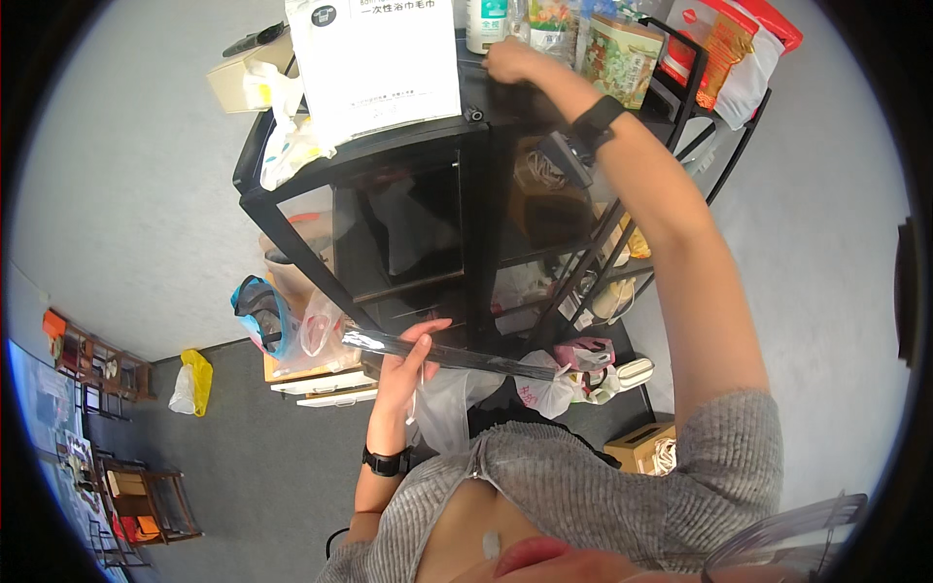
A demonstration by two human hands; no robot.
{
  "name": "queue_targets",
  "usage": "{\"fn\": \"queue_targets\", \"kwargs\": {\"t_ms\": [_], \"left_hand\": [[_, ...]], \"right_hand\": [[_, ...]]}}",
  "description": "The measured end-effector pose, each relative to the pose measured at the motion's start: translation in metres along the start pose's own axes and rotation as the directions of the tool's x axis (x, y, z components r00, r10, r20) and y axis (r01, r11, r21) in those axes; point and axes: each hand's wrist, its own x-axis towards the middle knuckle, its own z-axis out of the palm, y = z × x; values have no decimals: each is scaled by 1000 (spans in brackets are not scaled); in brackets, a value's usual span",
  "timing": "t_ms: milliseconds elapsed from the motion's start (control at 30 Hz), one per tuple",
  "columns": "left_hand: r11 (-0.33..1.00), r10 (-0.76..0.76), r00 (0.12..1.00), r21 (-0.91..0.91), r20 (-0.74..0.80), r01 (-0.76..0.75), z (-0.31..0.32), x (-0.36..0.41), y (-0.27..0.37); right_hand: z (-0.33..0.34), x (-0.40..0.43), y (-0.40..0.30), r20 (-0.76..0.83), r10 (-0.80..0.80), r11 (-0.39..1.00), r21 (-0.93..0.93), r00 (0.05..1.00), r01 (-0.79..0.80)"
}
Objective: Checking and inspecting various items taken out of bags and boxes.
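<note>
My left hand is closed around a long, narrow dark strip in glossy clear wrapping, held across my front. A translucent plastic bag hangs just below it. My right hand reaches to the top of a black glass-fronted cabinet, beside a white bottle with a teal label and a clear plastic item. Whether its fingers hold anything cannot be made out. A large white package of disposable bath towels stands to the left on the cabinet top.
A patterned tin and red-and-white bags are at the upper right. White crumpled packaging overhangs the cabinet's left edge. Bags stand on a drawer unit at left. Below right are tied plastic bags and a cardboard box.
</note>
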Motion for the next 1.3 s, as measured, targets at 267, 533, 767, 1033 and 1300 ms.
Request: {"fn": "queue_targets", "kwargs": {"t_ms": [267,533,767,1033,1300], "left_hand": [[999,-45,999,-29,5,45,-6,8,-8],[999,-32,995,21,92,30,6,15,-8],[997,54,996,46,76,-58,34,27,9],[974,205,971,-119,120,-191,65,45,33],[969,245,956,-71,160,-237,104,53,27]], "right_hand": [[-2,-41,10,34,-204,942,278,978,187],[3,-48,5,211,-201,906,411,957,100],[-1,-96,22,-322,-171,895,345,931,283],[-32,-281,-10,-79,-365,621,722,928,306],[-3,-375,-20,62,-259,571,815,964,101]]}}
